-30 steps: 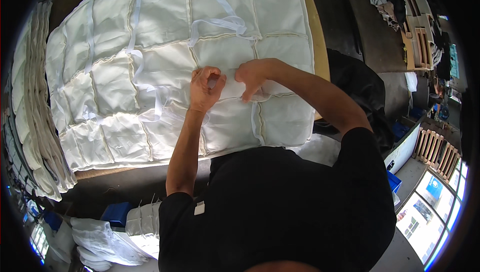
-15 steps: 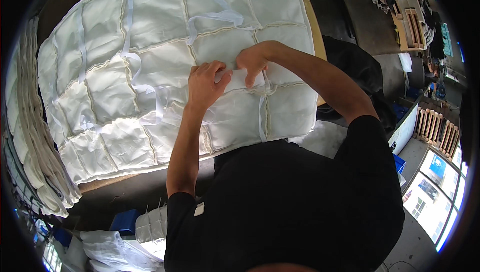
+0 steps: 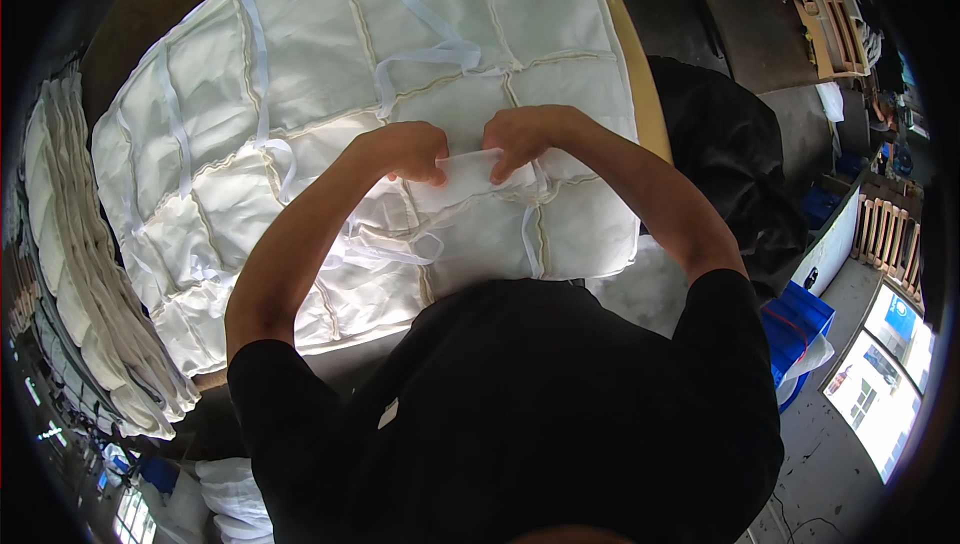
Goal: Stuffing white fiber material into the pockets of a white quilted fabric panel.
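Pinching a small folded white cloth piece w/ both hands, left hand on its left end, right hand on the right, fingers closed on it. It's held btwn them just above the big white quilted sheet on the bench. Stack of folded white fabric well off to the left.

A wooden table carries the work. A big white quilted fabric sheet with sewn straps lies spread over it.
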`<action>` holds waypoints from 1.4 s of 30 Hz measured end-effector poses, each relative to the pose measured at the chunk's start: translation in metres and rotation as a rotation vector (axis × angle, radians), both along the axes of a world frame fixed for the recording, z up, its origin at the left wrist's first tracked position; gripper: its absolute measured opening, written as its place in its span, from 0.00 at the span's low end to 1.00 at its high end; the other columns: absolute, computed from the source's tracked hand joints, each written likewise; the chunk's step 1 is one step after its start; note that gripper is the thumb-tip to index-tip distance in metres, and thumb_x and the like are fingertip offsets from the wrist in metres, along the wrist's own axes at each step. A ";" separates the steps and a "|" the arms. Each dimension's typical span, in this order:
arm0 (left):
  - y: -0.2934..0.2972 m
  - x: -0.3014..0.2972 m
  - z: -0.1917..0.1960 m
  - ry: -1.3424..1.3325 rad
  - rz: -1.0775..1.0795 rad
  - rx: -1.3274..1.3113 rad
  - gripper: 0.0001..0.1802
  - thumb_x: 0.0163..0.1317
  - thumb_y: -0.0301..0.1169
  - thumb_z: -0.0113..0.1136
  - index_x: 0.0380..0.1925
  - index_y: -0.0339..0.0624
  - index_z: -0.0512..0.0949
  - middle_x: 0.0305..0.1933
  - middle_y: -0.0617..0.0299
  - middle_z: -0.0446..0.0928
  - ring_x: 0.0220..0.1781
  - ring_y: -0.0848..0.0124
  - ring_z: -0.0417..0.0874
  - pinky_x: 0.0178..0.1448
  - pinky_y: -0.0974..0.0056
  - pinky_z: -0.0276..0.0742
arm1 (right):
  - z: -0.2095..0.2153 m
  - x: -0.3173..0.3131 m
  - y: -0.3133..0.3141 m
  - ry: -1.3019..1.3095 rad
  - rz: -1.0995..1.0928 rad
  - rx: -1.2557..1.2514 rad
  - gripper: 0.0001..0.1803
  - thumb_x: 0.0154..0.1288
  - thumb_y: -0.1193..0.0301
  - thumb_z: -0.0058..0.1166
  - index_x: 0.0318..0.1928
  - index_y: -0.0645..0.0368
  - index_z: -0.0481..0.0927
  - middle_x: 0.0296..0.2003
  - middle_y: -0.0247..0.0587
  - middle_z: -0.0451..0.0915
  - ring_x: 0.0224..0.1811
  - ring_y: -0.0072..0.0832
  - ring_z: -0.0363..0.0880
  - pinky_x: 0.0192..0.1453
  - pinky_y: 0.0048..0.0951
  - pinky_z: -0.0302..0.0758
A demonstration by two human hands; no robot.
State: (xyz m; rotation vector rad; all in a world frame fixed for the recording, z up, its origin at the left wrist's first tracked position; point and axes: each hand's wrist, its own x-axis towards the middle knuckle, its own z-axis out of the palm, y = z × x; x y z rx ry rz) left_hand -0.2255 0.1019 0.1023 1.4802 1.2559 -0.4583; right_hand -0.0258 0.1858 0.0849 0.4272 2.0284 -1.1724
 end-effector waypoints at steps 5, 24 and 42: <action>0.002 -0.009 0.007 -0.336 0.102 -0.068 0.21 0.54 0.35 0.67 0.47 0.38 0.81 0.37 0.56 0.84 0.28 0.65 0.84 0.31 0.61 0.81 | 0.002 -0.003 0.022 0.144 -0.030 0.055 0.17 0.55 0.61 0.65 0.34 0.64 0.86 0.26 0.51 0.81 0.33 0.46 0.82 0.40 0.41 0.77; 0.035 -0.003 -0.006 -0.184 -0.042 -0.334 0.20 0.54 0.33 0.69 0.46 0.36 0.83 0.36 0.57 0.84 0.31 0.64 0.84 0.29 0.62 0.82 | -0.014 -0.009 0.004 -0.111 0.015 -0.093 0.21 0.67 0.54 0.58 0.41 0.61 0.86 0.33 0.50 0.84 0.38 0.46 0.82 0.43 0.45 0.76; -0.077 0.040 0.007 -0.030 0.322 0.667 0.20 0.63 0.36 0.60 0.53 0.41 0.79 0.51 0.52 0.83 0.52 0.54 0.84 0.54 0.51 0.79 | 0.000 0.047 -0.080 0.841 -0.414 0.701 0.21 0.60 0.73 0.61 0.55 0.63 0.79 0.57 0.46 0.79 0.61 0.43 0.78 0.64 0.43 0.76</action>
